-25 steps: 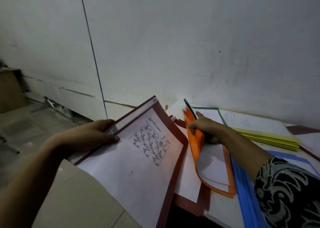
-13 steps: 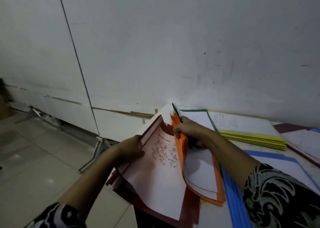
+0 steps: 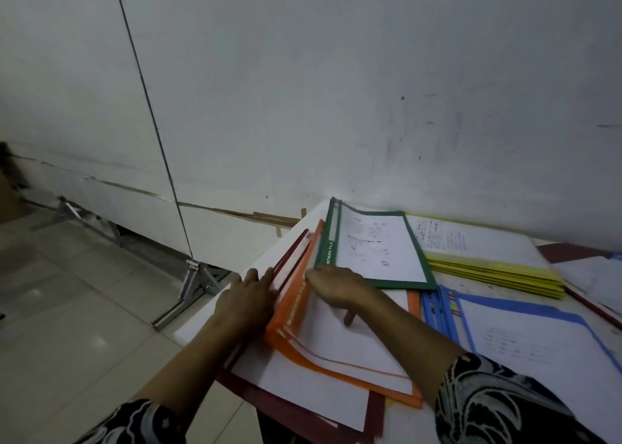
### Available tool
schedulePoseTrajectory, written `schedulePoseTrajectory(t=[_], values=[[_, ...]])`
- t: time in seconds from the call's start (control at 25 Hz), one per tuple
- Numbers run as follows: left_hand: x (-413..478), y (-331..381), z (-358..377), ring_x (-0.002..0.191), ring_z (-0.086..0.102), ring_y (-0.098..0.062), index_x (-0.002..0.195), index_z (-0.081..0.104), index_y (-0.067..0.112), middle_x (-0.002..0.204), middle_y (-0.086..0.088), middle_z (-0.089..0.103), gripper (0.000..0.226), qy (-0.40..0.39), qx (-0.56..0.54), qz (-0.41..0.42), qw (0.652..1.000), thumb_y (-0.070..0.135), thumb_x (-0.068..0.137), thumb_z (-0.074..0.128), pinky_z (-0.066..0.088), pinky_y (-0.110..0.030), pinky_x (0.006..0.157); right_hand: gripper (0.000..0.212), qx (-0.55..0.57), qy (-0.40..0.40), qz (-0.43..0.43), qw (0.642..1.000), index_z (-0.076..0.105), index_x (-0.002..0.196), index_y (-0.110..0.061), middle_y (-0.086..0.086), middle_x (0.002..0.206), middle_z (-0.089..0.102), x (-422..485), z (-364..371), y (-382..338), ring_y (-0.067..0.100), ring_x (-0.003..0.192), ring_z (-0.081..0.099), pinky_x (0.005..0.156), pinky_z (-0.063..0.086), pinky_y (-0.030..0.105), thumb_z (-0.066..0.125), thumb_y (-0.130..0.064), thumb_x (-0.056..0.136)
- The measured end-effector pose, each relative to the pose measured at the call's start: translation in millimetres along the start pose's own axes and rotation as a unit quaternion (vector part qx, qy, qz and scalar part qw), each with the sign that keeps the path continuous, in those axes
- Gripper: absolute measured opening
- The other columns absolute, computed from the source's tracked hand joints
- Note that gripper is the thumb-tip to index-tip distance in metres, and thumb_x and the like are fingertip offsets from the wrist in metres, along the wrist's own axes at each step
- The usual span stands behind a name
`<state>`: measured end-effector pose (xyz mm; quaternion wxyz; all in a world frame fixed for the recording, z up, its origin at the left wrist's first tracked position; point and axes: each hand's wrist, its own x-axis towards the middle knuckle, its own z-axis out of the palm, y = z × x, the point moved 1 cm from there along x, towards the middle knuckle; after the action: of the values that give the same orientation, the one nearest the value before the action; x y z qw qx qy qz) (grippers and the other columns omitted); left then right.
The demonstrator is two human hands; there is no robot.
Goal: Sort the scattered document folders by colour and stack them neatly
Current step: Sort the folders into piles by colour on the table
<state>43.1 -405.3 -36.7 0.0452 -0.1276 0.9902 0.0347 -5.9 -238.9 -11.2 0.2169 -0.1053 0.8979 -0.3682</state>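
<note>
Two grips released — left hand (image 3: 247, 304) and right hand (image 3: 340, 288), fingers straight, press orange folders (image 3: 286, 314) flat on maroon folder (image 3: 377, 406).

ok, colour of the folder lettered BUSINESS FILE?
Green folder, best seen in the head view.

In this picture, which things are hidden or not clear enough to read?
Head view only:
- Count of dark red folders: hidden under orange folders.
- Writing in green folder: too small, blurred.
- Extent of blue folders: cut off at right edge, covered by sleeve.
- Fingertip grip of right hand: unclear.
</note>
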Motion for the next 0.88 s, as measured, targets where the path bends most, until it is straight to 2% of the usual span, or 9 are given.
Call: schedulePoseTrajectory(t=[0.08, 0.16, 0.24, 0.32, 0.4, 0.52, 0.72, 0.8, 0.88], values=[[2, -7, -9, 0.133, 0.039, -0.029, 0.154, 0.024, 0.026, 0.142, -0.009, 0.041, 0.055, 0.005, -0.075, -0.002, 0.997, 0.044, 0.102, 0.032, 0.039, -0.045, 0.108, 0.056, 0.021, -0.01, 0.015, 1.0, 0.048, 0.135, -0.022, 0.008, 0.138, 0.052, 4, -1, 8, 0.028, 0.101, 0.059, 0.065, 0.054, 0.037, 0.032, -0.057, 0.095], [-3, -1, -15, 0.133, 0.038, -0.029, 0.152, 0.03, 0.022, 0.144, -0.009, 0.042, 0.055, 0.053, -0.104, -0.001, 0.993, 0.044, 0.101, 0.035, 0.036, -0.045, 0.109, 0.054, 0.102, -0.033, 0.025, 0.994, 0.045, 0.139, -0.019, 0.008, 0.141, 0.049, -3, -12, 14, 0.032, 0.119, 0.055, 0.072, 0.054, 0.042, 0.03, -0.053, 0.098], [-14, 18, -20, 0.132, 0.036, -0.028, 0.152, 0.028, 0.021, 0.145, -0.008, 0.041, 0.059, 0.093, -0.133, 0.02, 0.987, 0.044, 0.1, 0.042, 0.034, -0.044, 0.108, 0.041, 0.139, -0.014, 0.002, 0.99, 0.055, 0.131, -0.015, 0.007, 0.129, 0.062, -13, -30, 24, 0.023, 0.109, 0.061, 0.078, 0.055, 0.036, 0.036, -0.037, 0.102], [-24, 44, -22, 0.132, 0.034, -0.026, 0.152, 0.026, 0.021, 0.146, -0.007, 0.038, 0.062, 0.11, -0.158, 0.059, 0.98, 0.042, 0.098, 0.049, 0.035, -0.044, 0.108, 0.032, 0.16, 0.041, -0.059, 0.985, 0.069, 0.114, -0.009, 0.011, 0.108, 0.073, -26, -48, 44, 0.017, 0.09, 0.068, 0.073, 0.058, 0.031, 0.041, -0.009, 0.099], [-30, 70, -24, 0.133, 0.034, -0.025, 0.15, 0.029, 0.021, 0.148, -0.007, 0.037, 0.061, 0.14, -0.18, 0.082, 0.97, 0.04, 0.097, 0.052, 0.036, -0.045, 0.108, 0.05, 0.226, 0.105, -0.113, 0.962, 0.078, 0.084, -0.01, 0.013, 0.086, 0.076, -38, -69, 68, 0.023, 0.082, 0.073, 0.083, 0.059, 0.043, 0.034, 0.012, 0.086], [-34, 136, -25, 0.132, 0.039, -0.025, 0.147, 0.037, 0.02, 0.143, -0.005, 0.045, 0.057, 0.155, -0.218, 0.141, 0.953, 0.032, 0.095, 0.058, 0.037, -0.043, 0.109, 0.062, 0.209, 0.203, -0.15, 0.945, 0.078, 0.062, -0.022, 0.004, 0.081, 0.077, -65, -119, 130, 0.02, 0.086, 0.073, 0.09, 0.057, 0.04, 0.03, 0.015, 0.073], [-46, 280, -11, 0.111, 0.056, -0.02, 0.129, 0.057, 0.017, 0.121, -0.005, 0.057, 0.04, 0.104, -0.312, 0.307, 0.893, 0.017, 0.089, 0.065, 0.041, -0.022, 0.087, 0.04, 0.064, 0.333, -0.034, 0.94, 0.075, 0.091, -0.026, -0.005, 0.099, 0.07, -140, -203, 247, 0.017, 0.091, 0.063, 0.069, 0.047, 0.024, 0.049, 0.003, 0.083], [-59, 335, 1, 0.105, 0.06, -0.015, 0.121, 0.063, 0.02, 0.118, -0.002, 0.059, 0.032, 0.057, -0.339, 0.356, 0.869, 0.013, 0.09, 0.064, 0.043, -0.015, 0.08, 0.03, -0.009, 0.326, 0.024, 0.945, 0.069, 0.108, -0.023, -0.003, 0.115, 0.062, -161, -224, 301, 0.015, 0.106, 0.059, 0.077, 0.043, 0.02, 0.059, -0.007, 0.085], [-69, 378, 17, 0.104, 0.063, -0.014, 0.118, 0.066, 0.02, 0.119, -0.001, 0.063, 0.03, 0.0, -0.378, 0.365, 0.851, 0.011, 0.09, 0.062, 0.05, -0.023, 0.087, 0.039, -0.069, 0.331, 0.074, 0.938, 0.062, 0.116, -0.024, -0.002, 0.126, 0.057, -177, -236, 346, 0.017, 0.116, 0.055, 0.09, 0.045, 0.026, 0.071, -0.031, 0.079]])
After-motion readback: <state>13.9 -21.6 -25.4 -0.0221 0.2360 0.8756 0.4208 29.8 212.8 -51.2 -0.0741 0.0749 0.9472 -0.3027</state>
